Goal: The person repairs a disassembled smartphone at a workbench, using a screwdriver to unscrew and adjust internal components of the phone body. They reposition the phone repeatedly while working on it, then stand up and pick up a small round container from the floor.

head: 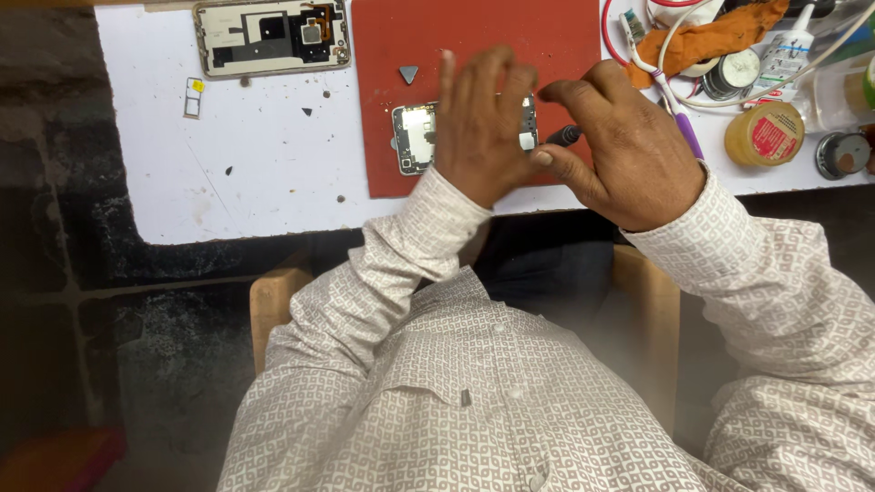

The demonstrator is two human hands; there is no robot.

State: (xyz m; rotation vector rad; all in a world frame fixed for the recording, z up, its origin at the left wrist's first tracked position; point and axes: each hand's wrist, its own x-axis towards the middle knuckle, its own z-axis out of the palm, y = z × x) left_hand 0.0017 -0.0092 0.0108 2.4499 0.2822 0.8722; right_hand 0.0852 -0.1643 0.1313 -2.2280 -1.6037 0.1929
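An opened phone body [415,137] lies on a red mat [401,36] on the white table. My left hand [478,128] rests flat on top of it, fingers spread and pointing away, hiding most of the phone. My right hand [620,150] is beside it on the right, fingers pinched on a thin dark tool [563,137] whose tip points at the phone's right edge. A small grey triangular pick [408,73] lies on the mat above the phone.
A phone back frame [272,35] lies at the table's far left, with a small card tray [192,97] below it. At the right stand a purple toothbrush [670,100], an orange cloth [720,36], a white bottle [789,50], a yellow tub [764,135] and cables.
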